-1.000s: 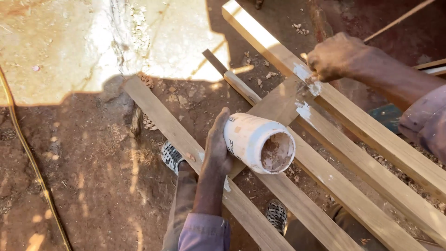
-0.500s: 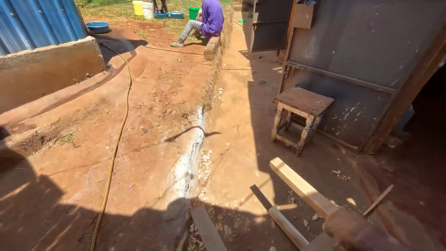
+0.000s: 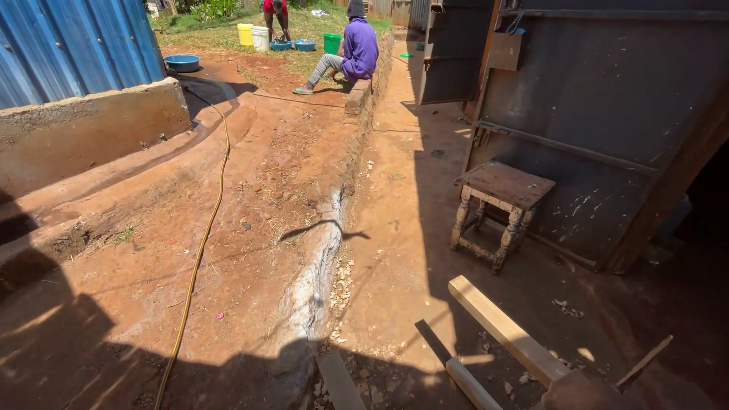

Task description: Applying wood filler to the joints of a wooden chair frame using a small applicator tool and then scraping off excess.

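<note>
Right hand barely shows at near bottom edge, resting on pale wooden plank; grip can't be told. Left hand out of view. Far containers: yellow bucket, white bucket, green bucket, blue basin; contents too small to see. Wooden stool sits right, yellow hose runs left. Versus half a second ago, the view has tilted slightly higher; the white tub held a second ago is gone.
</note>
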